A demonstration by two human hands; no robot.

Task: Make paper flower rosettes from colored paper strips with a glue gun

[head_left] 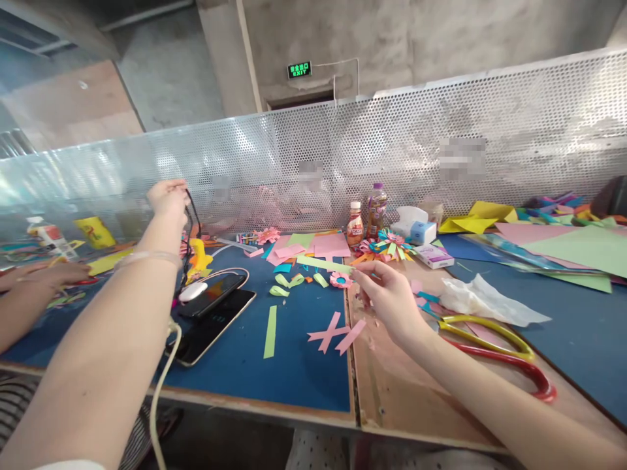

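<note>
Far left: another person's hand [34,277] resting flat on the blue bench [294,365], near a small white bottle [46,236] and a yellow packet [95,232].

Next: left hand [169,198] lifted high above the bench, fingers pinching a thin black cord [192,215], cord hanging down toward a yellow paper shape [200,258].

Below that hand: two dark phones [215,313] lying side by side on the bench, a white cable [164,372] trailing off the front edge.

Middle: a green paper strip [270,331] lying flat, just left of some pink strips [337,333] crossing each other. Behind them, small curled green bits [289,284] and pink paper sheets [318,247].

Right of the middle: right hand [392,300] hovering just above the bench, thumb and fingers gripping one end of a long light green strip [326,264]. Strip sticking out to the left, held flat in the air. A little pink paper flower [341,280] sitting just under it.

Behind: two drink bottles [366,219] standing upright beside a bright paper flower [389,245] and a tissue box [416,225].

Right: a crumpled plastic bag [484,300], yellow scissors [490,333] and red scissors [514,369] lying close by, big coloured paper sheets [563,251] spreading to the far edge.
</note>
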